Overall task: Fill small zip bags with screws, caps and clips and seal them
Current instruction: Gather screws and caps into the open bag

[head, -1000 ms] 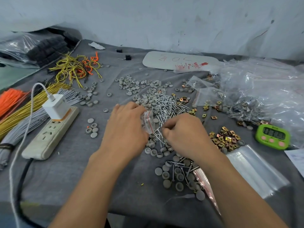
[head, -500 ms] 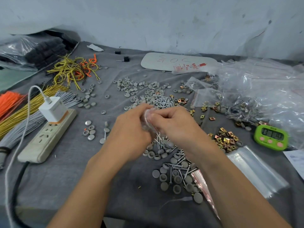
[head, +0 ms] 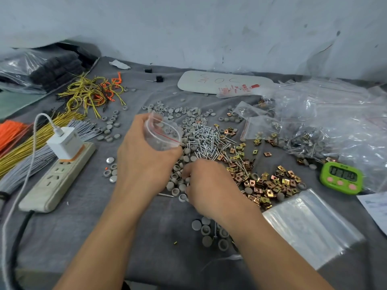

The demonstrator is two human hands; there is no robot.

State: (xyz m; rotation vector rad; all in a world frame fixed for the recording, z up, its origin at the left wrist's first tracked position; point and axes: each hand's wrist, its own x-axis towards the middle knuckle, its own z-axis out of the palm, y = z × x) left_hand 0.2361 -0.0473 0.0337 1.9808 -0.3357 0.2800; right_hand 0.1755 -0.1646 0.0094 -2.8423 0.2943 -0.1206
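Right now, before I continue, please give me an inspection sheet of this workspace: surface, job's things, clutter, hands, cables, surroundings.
Surface: grey cloth on the table.
Job's things: zip bag, mouth looks open; screws, grey caps and brass clips in loose piles; stack of empty bags at right; filled bags far right.
Clutter: green timer, white card.
Hands: left hand holds the zip bag; right hand reaches among the caps, fingers hidden.
Cables: power strip with white charger; wire bundles at left.
Surroundings: pale wall behind.
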